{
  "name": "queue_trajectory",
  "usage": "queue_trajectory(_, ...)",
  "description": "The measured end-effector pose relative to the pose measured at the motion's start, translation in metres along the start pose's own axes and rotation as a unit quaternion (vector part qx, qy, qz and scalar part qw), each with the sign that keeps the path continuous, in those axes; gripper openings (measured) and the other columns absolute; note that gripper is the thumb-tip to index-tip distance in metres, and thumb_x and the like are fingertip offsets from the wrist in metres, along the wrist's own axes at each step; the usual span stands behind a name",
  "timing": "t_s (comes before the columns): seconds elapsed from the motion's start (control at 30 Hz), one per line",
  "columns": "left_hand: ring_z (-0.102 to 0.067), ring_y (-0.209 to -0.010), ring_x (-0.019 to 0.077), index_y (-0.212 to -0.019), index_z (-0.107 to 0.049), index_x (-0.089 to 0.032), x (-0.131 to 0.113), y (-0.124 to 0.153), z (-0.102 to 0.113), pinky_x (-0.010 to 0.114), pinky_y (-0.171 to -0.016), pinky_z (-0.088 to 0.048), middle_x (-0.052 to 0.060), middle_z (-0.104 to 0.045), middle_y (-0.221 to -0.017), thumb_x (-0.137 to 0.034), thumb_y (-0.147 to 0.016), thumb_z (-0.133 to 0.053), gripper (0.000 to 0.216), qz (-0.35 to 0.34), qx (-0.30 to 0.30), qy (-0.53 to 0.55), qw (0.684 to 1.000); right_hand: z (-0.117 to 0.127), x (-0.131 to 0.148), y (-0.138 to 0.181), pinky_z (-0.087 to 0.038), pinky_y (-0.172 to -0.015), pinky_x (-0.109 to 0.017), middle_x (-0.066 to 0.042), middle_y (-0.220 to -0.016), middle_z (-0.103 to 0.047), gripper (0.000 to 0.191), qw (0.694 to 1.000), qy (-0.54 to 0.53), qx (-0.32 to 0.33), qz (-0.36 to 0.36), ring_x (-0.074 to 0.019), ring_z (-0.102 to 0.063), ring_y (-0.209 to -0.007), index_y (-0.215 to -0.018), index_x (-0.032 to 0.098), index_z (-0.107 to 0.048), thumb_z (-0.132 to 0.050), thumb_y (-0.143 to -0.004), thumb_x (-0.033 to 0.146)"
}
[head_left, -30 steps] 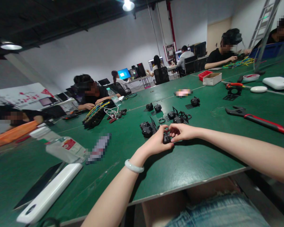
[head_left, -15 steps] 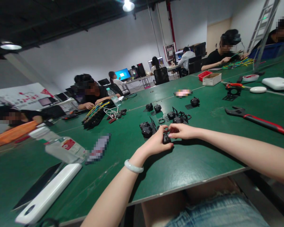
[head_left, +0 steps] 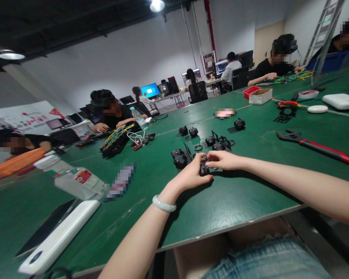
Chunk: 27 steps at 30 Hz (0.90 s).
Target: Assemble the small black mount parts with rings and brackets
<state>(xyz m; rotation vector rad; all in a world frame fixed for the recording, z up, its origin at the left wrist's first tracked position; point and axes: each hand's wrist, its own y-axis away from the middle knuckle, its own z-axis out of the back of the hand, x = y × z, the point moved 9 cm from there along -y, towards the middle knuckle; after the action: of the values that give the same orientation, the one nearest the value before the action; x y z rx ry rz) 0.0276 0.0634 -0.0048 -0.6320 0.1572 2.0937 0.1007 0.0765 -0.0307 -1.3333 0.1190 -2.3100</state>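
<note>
Close to the table's front edge, my left hand is curled around a small black plastic part, thumb on the near side. My right hand meets it from the right, its fingertips pinched at the top of that same part. The fingers cover much of the part, so its exact kind cannot be made out. Just left of my hands lies a larger black assembly. Behind them are more black pieces with thin upright plates, and a black ring.
An adjustable wrench with red-black handles lies right on the green table. A plastic bottle and a long white device are at left. Small boxes stand farther back. Co-workers sit across the table.
Both my hands stay in nearly the same place on the black part, with only a slight shift of the right fingers. Across the table, a co-worker's hands have moved a little.
</note>
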Motion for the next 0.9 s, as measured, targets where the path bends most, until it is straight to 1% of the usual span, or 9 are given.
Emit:
queue_trajectory(0.3, -0.047, -0.098, 0.0210, -0.116, -0.027, -0.017, -0.001, 0.000, 0.000, 0.034, -0.086, -0.037, 0.008, -0.044, -0.110, -0.027, -0.062, -0.058, 0.062, -0.010, -0.003, -0.001, 1.000, 0.001, 0.002, 0.000, -0.037, -0.060, -0.023, -0.002, -0.077, -0.056, 0.027, 1.000, 0.011, -0.008, -0.002, -0.0118, -0.050, -0.067, -0.084, 0.014, -0.052, -0.047, -0.074, 0.039)
queue_trajectory(0.53, -0.047, -0.097, 0.0221, -0.117, -0.027, -0.016, 0.001, 0.001, 0.000, 0.035, -0.084, -0.037, 0.009, -0.045, -0.109, -0.027, -0.062, -0.058, 0.064, 0.007, -0.002, 0.004, 1.000, 0.001, 0.003, 0.002, -0.038, -0.060, -0.024, -0.002, -0.074, -0.056, 0.025, 1.000, 0.018, -0.022, -0.006, -0.0123, -0.049, -0.066, -0.079, 0.014, -0.053, -0.047, -0.074, 0.038)
queue_trajectory(0.6, -0.048, -0.096, 0.0218, -0.116, -0.026, -0.016, 0.000, 0.001, 0.000, 0.035, -0.083, -0.038, 0.008, -0.045, -0.108, -0.027, -0.062, -0.058, 0.064, 0.006, 0.000, 0.008, 1.000, 0.000, 0.003, 0.002, -0.039, -0.063, -0.025, -0.002, -0.075, -0.056, 0.025, 1.000, 0.003, -0.021, 0.000, -0.0127, -0.050, -0.068, -0.082, 0.014, -0.052, -0.048, -0.074, 0.037)
queue_trajectory(0.67, -0.049, -0.094, 0.0210, -0.116, -0.027, -0.017, 0.000, 0.001, 0.000, 0.034, -0.082, -0.039, 0.008, -0.046, -0.106, -0.026, -0.062, -0.058, 0.063, 0.003, 0.001, 0.012, 1.000, -0.004, 0.005, 0.003, -0.040, -0.065, -0.025, -0.002, -0.078, -0.055, 0.027, 0.999, -0.029, -0.008, 0.017, -0.0131, -0.051, -0.071, -0.088, 0.015, -0.051, -0.053, -0.070, 0.036)
queue_trajectory(0.77, -0.050, -0.091, 0.0200, -0.114, -0.028, -0.016, -0.001, 0.001, -0.001, 0.033, -0.079, -0.040, 0.007, -0.048, -0.103, -0.024, -0.062, -0.057, 0.060, 0.004, 0.005, 0.015, 1.000, -0.009, 0.007, 0.004, -0.042, -0.067, -0.025, -0.001, -0.080, -0.055, 0.036, 0.997, -0.070, 0.023, 0.039, -0.0130, -0.052, -0.074, -0.093, 0.016, -0.047, -0.062, -0.064, 0.030)
queue_trajectory(0.83, -0.050, -0.089, 0.0198, -0.114, -0.028, -0.016, -0.001, 0.001, -0.001, 0.033, -0.079, -0.040, 0.007, -0.049, -0.102, -0.024, -0.062, -0.057, 0.060, 0.006, 0.004, 0.016, 1.000, -0.009, 0.007, 0.004, -0.042, -0.068, -0.026, -0.001, -0.080, -0.055, 0.038, 0.996, -0.075, 0.031, 0.042, -0.0129, -0.052, -0.074, -0.094, 0.016, -0.047, -0.064, -0.062, 0.027)
queue_trajectory(0.9, -0.050, -0.089, 0.0198, -0.114, -0.028, -0.016, -0.001, 0.001, 0.000, 0.033, -0.079, -0.040, 0.006, -0.049, -0.101, -0.024, -0.061, -0.057, 0.060, 0.006, 0.001, 0.014, 1.000, -0.009, 0.006, 0.004, -0.042, -0.068, -0.026, -0.001, -0.080, -0.055, 0.036, 0.996, -0.071, 0.030, 0.040, -0.0129, -0.053, -0.074, -0.093, 0.016, -0.047, -0.063, -0.062, 0.027)
